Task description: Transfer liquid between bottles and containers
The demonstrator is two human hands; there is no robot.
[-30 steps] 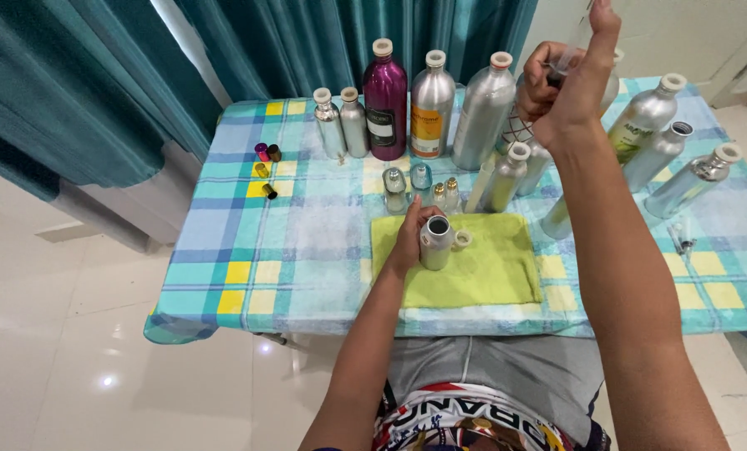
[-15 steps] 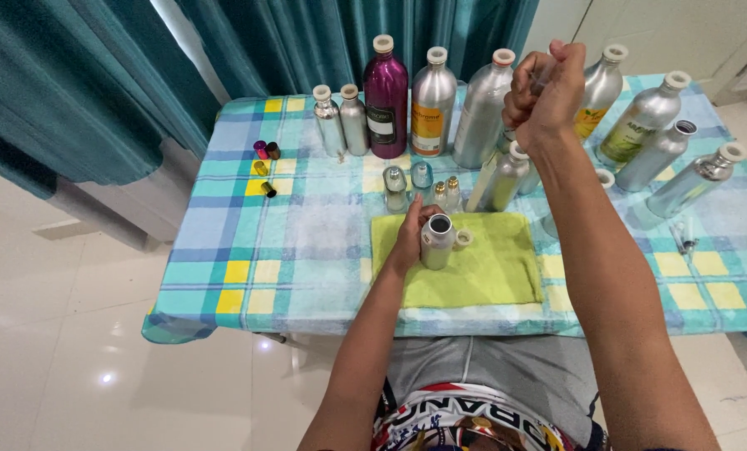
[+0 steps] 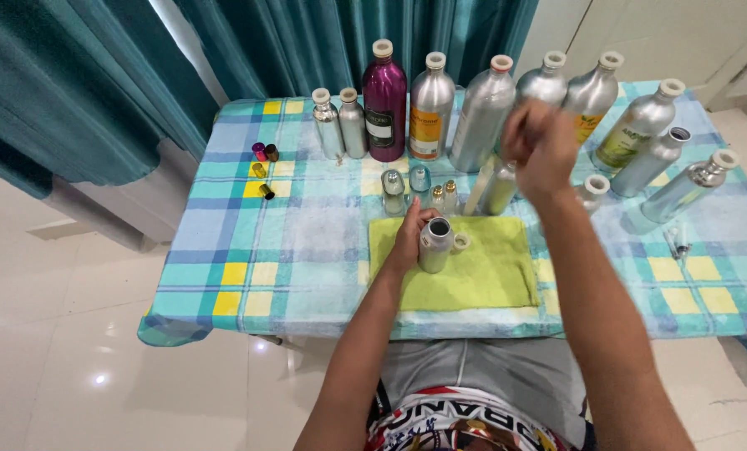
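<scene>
Two hands over yellow-green cloth [image 3: 474, 276], left hand [image 3: 411, 238] fingers wrapped round small open silver metal bottle [image 3: 434, 245], right hand [image 3: 545, 154] raised behind cloth, fingers curled, contents unclear.

Upper centre of the frame: a dark rectangular label [image 3: 381, 129] wraps the magenta bottle [image 3: 384, 100]; beside it, an orange-and-white label [image 3: 425, 132] on a silver bottle [image 3: 431, 107]. Upper right, a green-yellow label [image 3: 622, 149] on a leaning silver bottle [image 3: 645, 121].

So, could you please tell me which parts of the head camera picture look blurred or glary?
Head view: the raised right hand is motion-blurred; the left hand on the small open silver bottle is sharp; light glints off the white floor tiles; the table edge curves from wide-angle distortion.
</scene>
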